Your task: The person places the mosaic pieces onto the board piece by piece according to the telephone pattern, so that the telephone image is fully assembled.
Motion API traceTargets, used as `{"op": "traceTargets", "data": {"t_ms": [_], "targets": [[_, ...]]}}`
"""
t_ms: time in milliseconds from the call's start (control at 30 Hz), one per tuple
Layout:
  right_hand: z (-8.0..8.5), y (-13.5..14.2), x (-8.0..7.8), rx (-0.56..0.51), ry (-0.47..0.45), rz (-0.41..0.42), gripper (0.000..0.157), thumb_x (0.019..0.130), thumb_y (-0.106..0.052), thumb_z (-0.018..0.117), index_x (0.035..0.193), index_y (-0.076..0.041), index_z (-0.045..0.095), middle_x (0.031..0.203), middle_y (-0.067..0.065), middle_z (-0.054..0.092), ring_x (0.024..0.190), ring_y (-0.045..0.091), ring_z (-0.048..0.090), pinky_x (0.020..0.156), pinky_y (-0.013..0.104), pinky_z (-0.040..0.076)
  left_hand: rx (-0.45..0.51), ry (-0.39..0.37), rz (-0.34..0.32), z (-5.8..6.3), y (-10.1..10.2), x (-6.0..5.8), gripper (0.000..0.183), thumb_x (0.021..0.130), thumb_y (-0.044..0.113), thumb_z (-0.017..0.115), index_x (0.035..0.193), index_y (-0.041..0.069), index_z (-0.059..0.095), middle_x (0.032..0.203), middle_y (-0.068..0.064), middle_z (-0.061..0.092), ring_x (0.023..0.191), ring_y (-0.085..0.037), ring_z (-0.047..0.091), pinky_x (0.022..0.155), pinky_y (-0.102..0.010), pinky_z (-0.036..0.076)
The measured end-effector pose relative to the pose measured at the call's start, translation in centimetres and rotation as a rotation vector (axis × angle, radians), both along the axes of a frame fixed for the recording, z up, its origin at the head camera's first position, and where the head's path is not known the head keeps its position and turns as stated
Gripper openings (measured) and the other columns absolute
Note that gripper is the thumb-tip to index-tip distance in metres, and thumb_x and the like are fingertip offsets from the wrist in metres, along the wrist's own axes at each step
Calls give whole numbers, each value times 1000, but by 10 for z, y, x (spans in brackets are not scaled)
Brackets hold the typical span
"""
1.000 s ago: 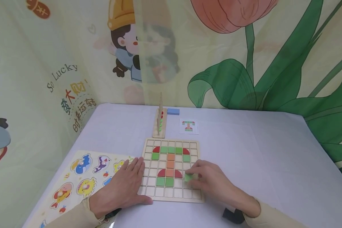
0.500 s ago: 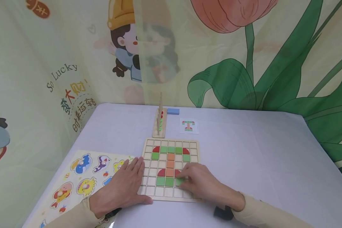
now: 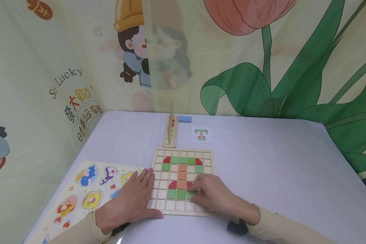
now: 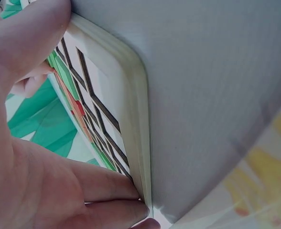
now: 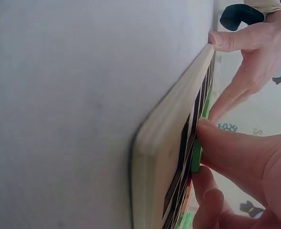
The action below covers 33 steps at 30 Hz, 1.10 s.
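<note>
A wooden grid board (image 3: 170, 205) lies on the table with red quarter-round, green square and orange square tiles set in its cells. My right hand (image 3: 215, 193) pinches a green square tile (image 5: 196, 155) between thumb and fingers, down at a cell right of two green tiles (image 3: 176, 194). Just above it, a red quarter-round tile (image 3: 189, 184) is partly hidden by the fingertips. My left hand (image 3: 134, 200) rests against the board's left side, fingers straight, with the thumb at the near edge; the left wrist view shows these fingers (image 4: 107, 186) touching the rim.
A pattern card (image 3: 201, 135) lies beyond the board. Beside it stand a wooden stand with upright pegs (image 3: 170, 134) and a blue block (image 3: 185, 119). A sea-animal puzzle board (image 3: 82, 203) lies to the left, partly under the left forearm.
My right hand has moved left with the green tile, from the board's right side to the cell beside the two green tiles. Over the last half second it barely shifts; the left hand stays put.
</note>
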State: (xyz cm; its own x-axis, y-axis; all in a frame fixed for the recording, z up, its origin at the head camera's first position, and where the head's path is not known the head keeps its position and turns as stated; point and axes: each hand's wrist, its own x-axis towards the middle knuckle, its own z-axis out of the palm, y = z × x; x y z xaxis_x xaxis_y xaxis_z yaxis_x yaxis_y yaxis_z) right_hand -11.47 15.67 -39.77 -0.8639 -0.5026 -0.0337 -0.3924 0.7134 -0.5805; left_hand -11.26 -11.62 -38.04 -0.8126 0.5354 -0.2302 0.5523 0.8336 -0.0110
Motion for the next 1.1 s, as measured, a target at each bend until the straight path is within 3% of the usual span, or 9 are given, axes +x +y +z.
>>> {"op": "traceTargets", "data": {"t_ms": [500,767,1100], "targets": [[1,-4,-4,18,17,20,24,78,-17,89,101,-16,84,86,-11,73,75,-3,55,64,15,45,3,4,-4,0,-2,-1,120,75,82,66,151,-8,42,161,-24,40,151,-39,39,123,-57,33],[-1,-2,-4,-11,-26,6,27,79,-18,88,106,-18,83,92,-11,77,85,-2,62,70,17,49,12,-17,12,-1,-2,-1,121,75,82,67,152,-7,41,162,-24,39,152,-39,38,124,-57,31],[-2,5,0,-60,-61,-20,28,82,-20,86,109,-21,82,94,-14,75,81,-1,59,66,17,48,-16,-20,10,0,-1,-2,121,76,83,65,153,-7,41,163,-23,38,152,-38,37,124,-57,31]]}}
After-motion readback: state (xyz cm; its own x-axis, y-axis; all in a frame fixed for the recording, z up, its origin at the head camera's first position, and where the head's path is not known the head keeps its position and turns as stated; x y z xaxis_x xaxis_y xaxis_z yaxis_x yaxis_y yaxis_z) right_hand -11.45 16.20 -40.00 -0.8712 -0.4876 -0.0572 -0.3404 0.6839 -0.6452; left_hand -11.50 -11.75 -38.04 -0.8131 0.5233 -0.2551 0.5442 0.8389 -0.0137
